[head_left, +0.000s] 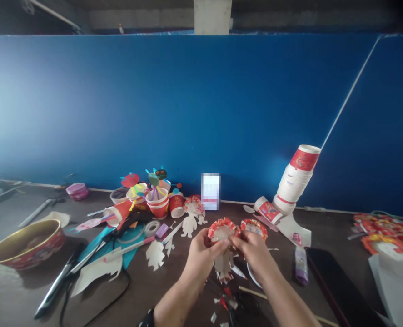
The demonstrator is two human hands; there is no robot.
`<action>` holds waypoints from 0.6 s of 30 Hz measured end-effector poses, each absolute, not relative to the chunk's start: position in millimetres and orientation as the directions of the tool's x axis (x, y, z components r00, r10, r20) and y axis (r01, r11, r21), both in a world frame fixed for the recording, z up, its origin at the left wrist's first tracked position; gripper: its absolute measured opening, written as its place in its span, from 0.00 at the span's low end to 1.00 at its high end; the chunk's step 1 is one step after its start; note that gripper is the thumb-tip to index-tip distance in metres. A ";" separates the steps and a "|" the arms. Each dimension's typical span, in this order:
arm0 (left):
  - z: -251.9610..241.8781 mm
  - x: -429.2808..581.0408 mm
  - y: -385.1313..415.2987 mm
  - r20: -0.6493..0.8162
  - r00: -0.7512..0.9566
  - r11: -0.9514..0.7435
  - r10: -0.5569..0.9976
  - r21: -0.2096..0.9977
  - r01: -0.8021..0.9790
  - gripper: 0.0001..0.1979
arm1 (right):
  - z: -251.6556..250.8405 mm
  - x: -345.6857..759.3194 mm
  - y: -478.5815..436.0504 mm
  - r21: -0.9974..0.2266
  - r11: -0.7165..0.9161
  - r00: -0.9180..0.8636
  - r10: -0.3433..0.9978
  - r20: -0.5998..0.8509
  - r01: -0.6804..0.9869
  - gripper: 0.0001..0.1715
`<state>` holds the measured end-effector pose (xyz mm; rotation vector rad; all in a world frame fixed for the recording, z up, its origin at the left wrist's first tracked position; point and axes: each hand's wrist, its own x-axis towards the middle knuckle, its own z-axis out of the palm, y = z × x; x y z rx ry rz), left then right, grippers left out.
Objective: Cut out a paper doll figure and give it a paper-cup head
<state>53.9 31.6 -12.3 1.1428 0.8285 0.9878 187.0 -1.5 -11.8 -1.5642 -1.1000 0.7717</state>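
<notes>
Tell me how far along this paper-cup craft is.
Done: decorated cups stand by the wall, and cut-out paper figures lie nearby. In hand: the left hand and right hand pinch a frilled cup disc. Left: a leaning stack of uncut cups looks untouched.

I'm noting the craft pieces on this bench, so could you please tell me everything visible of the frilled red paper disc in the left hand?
The frilled red paper disc looks cut from a printed cup, with a pale centre and a fanned rim of red-and-gold strips. It is held up above the bench, its lower edge pinched in the left hand, with the right hand close beside it. A white paper cut-out shows directly below; I cannot tell whether they are joined.
</notes>
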 end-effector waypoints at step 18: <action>-32.9 8.4 36.0 -0.090 0.218 -0.025 0.972 0.879 0.476 0.08 | -21.6 159.2 -10.8 -0.655 -0.113 0.161 0.987 0.013 0.747 0.09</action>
